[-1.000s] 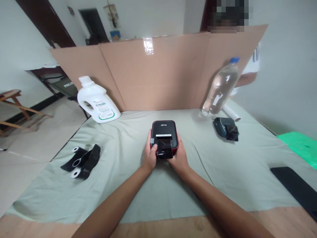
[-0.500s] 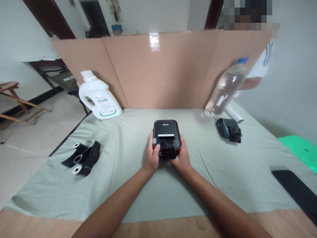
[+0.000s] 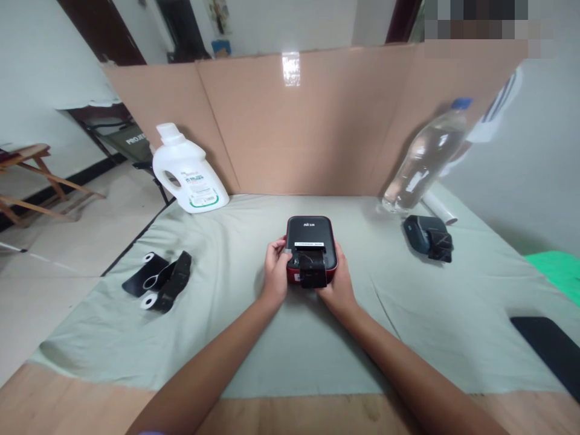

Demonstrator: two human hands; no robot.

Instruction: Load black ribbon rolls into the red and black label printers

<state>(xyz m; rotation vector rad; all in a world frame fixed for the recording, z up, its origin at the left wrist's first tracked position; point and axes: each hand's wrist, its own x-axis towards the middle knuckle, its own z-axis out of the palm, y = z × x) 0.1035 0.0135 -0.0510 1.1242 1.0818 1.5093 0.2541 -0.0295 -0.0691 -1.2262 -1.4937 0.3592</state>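
Observation:
A small black label printer (image 3: 310,235) with red sides is between my two hands, over the middle of the cloth. A glossy black paper strip (image 3: 313,269) hangs from the slot in its top, over the near side. My left hand (image 3: 275,272) grips the printer's left side, fingers bent at the edge and thumb near the front corner. My right hand (image 3: 339,284) is wrapped round its right side, with some fingers hidden beneath. Whether the printer touches the cloth cannot be made out.
A pale green cloth (image 3: 244,338) covers the table. Black paper rolls (image 3: 158,282) lie left; a white jug (image 3: 190,172) and water bottle (image 3: 426,160) stand by a cardboard screen (image 3: 308,133). Right are a second dark printer (image 3: 426,237), black slab (image 3: 546,347) and green plastic (image 3: 557,272).
My left fingers have bent and shifted at the printer's left edge, and the thumb has moved up slightly. Both hands keep hold of the printer. The whole view has shifted a little.

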